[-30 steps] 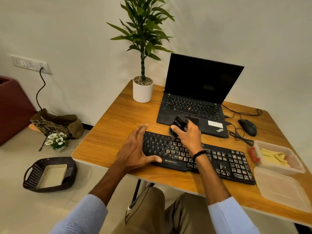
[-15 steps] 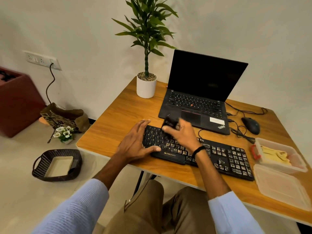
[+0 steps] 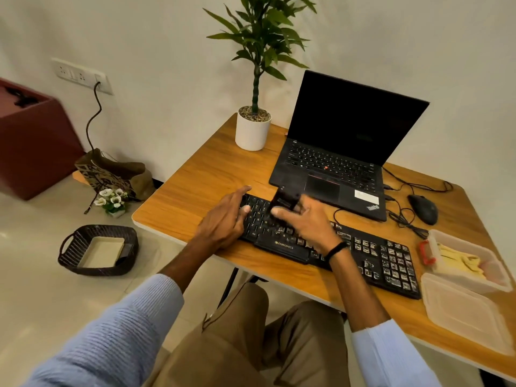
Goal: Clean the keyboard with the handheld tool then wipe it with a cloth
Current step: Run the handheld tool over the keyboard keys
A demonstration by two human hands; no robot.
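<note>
A black keyboard (image 3: 374, 258) lies along the front of the wooden desk (image 3: 195, 180). My left hand (image 3: 223, 222) rests flat on the keyboard's left end with fingers straight. My right hand (image 3: 304, 222) grips a small black handheld tool (image 3: 286, 198) and holds it down on the keys at the upper left of the keyboard; the tool is blurred. A yellow cloth (image 3: 460, 261) lies in an open clear box (image 3: 497, 275) at the right.
An open black laptop (image 3: 335, 152) stands behind the keyboard. A potted plant (image 3: 252, 129) is at the back left corner, a mouse (image 3: 423, 209) with cables at the back right. The box lid (image 3: 460, 314) lies near the front right edge. A woven basket (image 3: 97, 250) sits on the floor.
My right hand has slid the tool leftward along the upper key rows. My left hand has stayed on the keyboard's left end. The camera has turned a little to the left.
</note>
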